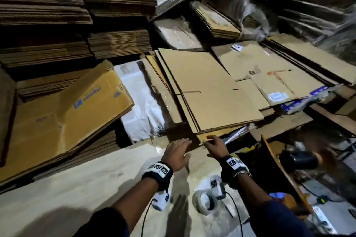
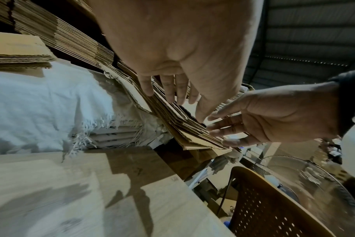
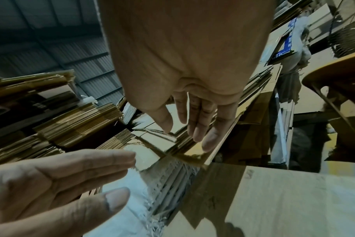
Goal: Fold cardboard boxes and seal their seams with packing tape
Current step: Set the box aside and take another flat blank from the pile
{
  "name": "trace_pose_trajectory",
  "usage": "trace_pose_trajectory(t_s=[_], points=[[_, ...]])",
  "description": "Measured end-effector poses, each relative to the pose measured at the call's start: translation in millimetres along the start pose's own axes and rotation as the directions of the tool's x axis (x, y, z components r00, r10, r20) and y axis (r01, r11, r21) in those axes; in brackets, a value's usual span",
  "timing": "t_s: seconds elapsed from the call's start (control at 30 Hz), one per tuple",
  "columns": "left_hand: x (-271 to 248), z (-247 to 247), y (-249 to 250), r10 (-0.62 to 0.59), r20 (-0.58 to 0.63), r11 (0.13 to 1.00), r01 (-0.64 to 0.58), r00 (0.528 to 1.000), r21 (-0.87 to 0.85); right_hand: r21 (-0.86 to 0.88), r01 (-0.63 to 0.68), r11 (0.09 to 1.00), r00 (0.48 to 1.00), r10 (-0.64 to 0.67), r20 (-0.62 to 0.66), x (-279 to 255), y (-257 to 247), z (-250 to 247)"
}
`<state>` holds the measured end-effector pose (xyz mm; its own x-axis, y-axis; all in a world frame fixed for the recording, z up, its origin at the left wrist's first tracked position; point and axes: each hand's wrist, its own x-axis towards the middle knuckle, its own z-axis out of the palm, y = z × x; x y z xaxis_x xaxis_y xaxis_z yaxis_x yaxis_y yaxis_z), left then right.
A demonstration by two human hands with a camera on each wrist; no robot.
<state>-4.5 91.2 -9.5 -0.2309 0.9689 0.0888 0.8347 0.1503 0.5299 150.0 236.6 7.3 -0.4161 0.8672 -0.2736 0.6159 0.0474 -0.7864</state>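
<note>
A stack of flat brown cardboard boxes [image 1: 212,92] lies past the far edge of the pale table [image 1: 86,188]. Both hands reach to its near corner. My left hand [image 1: 185,146] hovers with straight fingers just short of the stack's edge [image 2: 188,128] and holds nothing. My right hand [image 1: 209,139] has spread, straight fingers whose fingertips [image 2: 213,128] touch the layered edges at the corner [image 3: 152,139]. In the right wrist view my right hand [image 3: 188,136] points at the stack, with the left hand [image 3: 126,176] below it. A roll of clear packing tape [image 1: 202,201] lies on the table under my right forearm.
Tall piles of flattened cardboard [image 1: 48,25] fill the left and back. A yellow box with blue print [image 1: 67,113] leans at the left, next to a white woven sack [image 1: 142,106]. A brown perforated chair [image 2: 274,208] stands to the right of the table.
</note>
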Motion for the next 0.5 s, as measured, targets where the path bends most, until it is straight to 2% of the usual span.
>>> trace_pose_trajectory(t_s=[0.07, 0.2, 0.27, 0.33, 0.4, 0.5], points=[[24.0, 2.4, 10.3, -0.022, -0.013, 1.000, 0.022, 1.000, -0.002, -0.045, 0.025, 0.999, 1.000, -0.026, -0.018, 28.1, -2.3, -13.7], [73.0, 10.0, 30.5, -0.105, -0.044, 0.994, 0.104, 0.994, -0.010, -0.343, 0.134, 0.930, 0.976, -0.184, -0.117, 75.2, 0.3, -48.4], [95.0, 17.6, 36.7, -0.156, -0.053, 0.988, 0.157, 0.986, 0.015, -0.508, 0.216, 0.834, 0.962, -0.269, -0.033, 100.4, 7.4, -63.4], [110.1, 26.4, 40.4, -0.213, -0.040, 0.975, 0.215, 0.976, 0.052, -0.650, 0.309, 0.694, 0.946, -0.298, 0.131, 124.1, 14.5, -73.6], [117.2, 34.1, 39.8, -0.261, -0.024, 0.960, 0.262, 0.965, 0.096, -0.737, 0.385, 0.556, 0.920, -0.292, 0.260, 141.8, 15.9, -79.6], [120.0, 44.4, 37.5, -0.289, -0.033, 0.946, 0.291, 0.957, 0.142, -0.785, 0.484, 0.388, 0.871, -0.305, 0.386, 160.1, 10.4, -91.1]])
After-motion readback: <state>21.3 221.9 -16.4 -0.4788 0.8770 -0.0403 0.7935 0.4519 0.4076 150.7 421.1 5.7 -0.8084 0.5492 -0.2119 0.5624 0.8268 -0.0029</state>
